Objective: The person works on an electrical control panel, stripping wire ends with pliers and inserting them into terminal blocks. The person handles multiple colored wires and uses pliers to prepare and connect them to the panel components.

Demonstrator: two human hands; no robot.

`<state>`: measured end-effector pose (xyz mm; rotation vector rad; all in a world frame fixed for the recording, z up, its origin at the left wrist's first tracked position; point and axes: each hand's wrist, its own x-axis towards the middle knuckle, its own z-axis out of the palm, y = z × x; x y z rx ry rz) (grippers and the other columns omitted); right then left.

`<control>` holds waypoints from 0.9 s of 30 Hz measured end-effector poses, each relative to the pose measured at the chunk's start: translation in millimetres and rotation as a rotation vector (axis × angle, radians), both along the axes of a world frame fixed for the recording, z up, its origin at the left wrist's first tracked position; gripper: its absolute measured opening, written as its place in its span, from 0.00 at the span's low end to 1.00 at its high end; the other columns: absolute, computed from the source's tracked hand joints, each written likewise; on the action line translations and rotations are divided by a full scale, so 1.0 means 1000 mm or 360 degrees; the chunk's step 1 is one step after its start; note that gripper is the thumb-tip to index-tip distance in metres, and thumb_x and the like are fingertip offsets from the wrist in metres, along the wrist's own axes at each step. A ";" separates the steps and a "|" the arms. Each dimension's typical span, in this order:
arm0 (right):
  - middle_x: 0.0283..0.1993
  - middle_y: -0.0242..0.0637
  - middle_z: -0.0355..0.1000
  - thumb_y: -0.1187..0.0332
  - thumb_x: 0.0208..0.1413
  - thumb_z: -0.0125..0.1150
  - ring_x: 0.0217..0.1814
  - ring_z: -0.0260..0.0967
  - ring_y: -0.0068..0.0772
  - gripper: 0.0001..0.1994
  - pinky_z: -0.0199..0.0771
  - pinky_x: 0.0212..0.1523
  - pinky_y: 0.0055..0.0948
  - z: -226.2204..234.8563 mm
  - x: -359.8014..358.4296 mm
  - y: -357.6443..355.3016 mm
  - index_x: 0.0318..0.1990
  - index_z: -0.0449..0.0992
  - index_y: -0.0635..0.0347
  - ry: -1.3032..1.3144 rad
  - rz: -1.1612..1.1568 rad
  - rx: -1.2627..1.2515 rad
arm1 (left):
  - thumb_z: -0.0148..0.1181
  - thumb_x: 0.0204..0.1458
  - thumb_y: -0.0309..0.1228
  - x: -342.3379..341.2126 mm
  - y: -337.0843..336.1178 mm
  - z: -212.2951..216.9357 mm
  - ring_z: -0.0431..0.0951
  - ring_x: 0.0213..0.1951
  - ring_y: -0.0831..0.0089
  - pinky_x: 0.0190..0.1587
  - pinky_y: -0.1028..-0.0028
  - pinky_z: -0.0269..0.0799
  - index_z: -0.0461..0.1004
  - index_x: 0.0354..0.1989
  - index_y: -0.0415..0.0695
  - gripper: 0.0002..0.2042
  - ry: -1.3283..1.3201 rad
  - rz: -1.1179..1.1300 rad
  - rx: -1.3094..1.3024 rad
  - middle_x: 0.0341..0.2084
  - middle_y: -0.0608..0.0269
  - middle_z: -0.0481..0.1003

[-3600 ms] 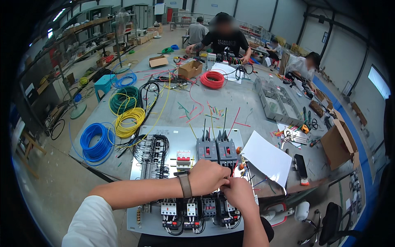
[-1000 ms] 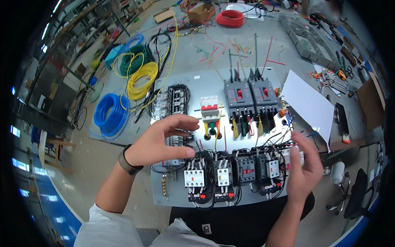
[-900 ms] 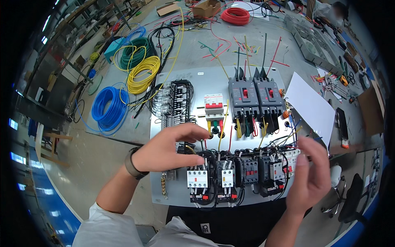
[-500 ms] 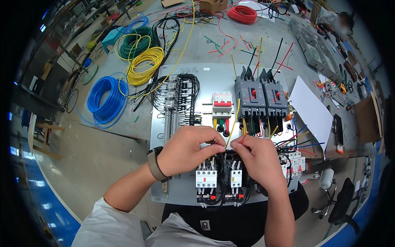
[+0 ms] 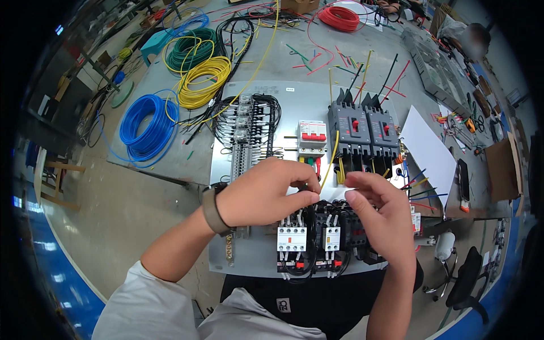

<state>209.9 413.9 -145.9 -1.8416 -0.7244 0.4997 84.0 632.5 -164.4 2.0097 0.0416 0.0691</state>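
Note:
My left hand (image 5: 269, 190) is closed in a pinch over the lower middle of a grey mounting plate (image 5: 226, 260). What its fingertips hold is hidden; the lower end of a yellow wire (image 5: 330, 161) runs down right beside them. Facing it, my right hand (image 5: 382, 212) is open, thumb and fingers apart, with nothing visible between them. Just below the hands sit contactors with white front blocks (image 5: 292, 239) and black wiring. Above them on the plate are a white breaker with red levers (image 5: 312, 136) and two dark grey circuit breakers (image 5: 352, 127).
Coils of blue (image 5: 148, 127), yellow (image 5: 204, 82), green (image 5: 192, 48) and red wire (image 5: 339, 18) lie around the table. A relay and terminal row (image 5: 242, 130) fills the plate's left side. White paper (image 5: 430, 153) and a cutter knife (image 5: 464, 181) lie to the right.
My right hand has drawn away to the right and opened its fingers; the red piece at its fingertips no longer shows. The left hand keeps its pinch. The whole view has shifted slightly.

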 end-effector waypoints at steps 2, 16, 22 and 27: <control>0.43 0.37 0.84 0.72 0.67 0.68 0.41 0.80 0.23 0.13 0.78 0.48 0.25 0.003 -0.002 -0.002 0.55 0.82 0.67 -0.0076 -0.0083 0.0055 | 0.68 0.66 0.32 0.003 0.004 0.001 0.82 0.40 0.75 0.46 0.70 0.78 0.82 0.44 0.37 0.09 0.0084 -0.0092 -0.0284 0.36 0.62 0.84; 0.43 0.60 0.81 0.72 0.67 0.53 0.48 0.79 0.59 0.19 0.76 0.55 0.48 -0.009 -0.006 0.005 0.62 0.79 0.67 0.0062 0.0505 -0.0396 | 0.59 0.72 0.40 0.034 0.034 0.005 0.75 0.49 0.79 0.55 0.72 0.73 0.77 0.62 0.36 0.20 0.0859 -0.0541 -0.0280 0.48 0.65 0.80; 0.44 0.58 0.81 0.70 0.65 0.53 0.46 0.81 0.57 0.18 0.77 0.53 0.47 -0.007 -0.001 0.006 0.56 0.81 0.69 0.0211 0.0520 -0.0455 | 0.63 0.68 0.29 0.031 0.026 0.013 0.76 0.49 0.81 0.56 0.75 0.73 0.73 0.66 0.36 0.20 0.0953 -0.0495 -0.0322 0.47 0.67 0.78; 0.44 0.59 0.78 0.68 0.64 0.53 0.48 0.78 0.58 0.18 0.76 0.55 0.50 -0.028 0.001 0.009 0.54 0.83 0.67 -0.0048 0.0600 -0.0323 | 0.64 0.67 0.26 0.032 0.026 0.012 0.75 0.53 0.81 0.58 0.74 0.74 0.72 0.66 0.37 0.20 0.1054 -0.0422 -0.0530 0.49 0.67 0.77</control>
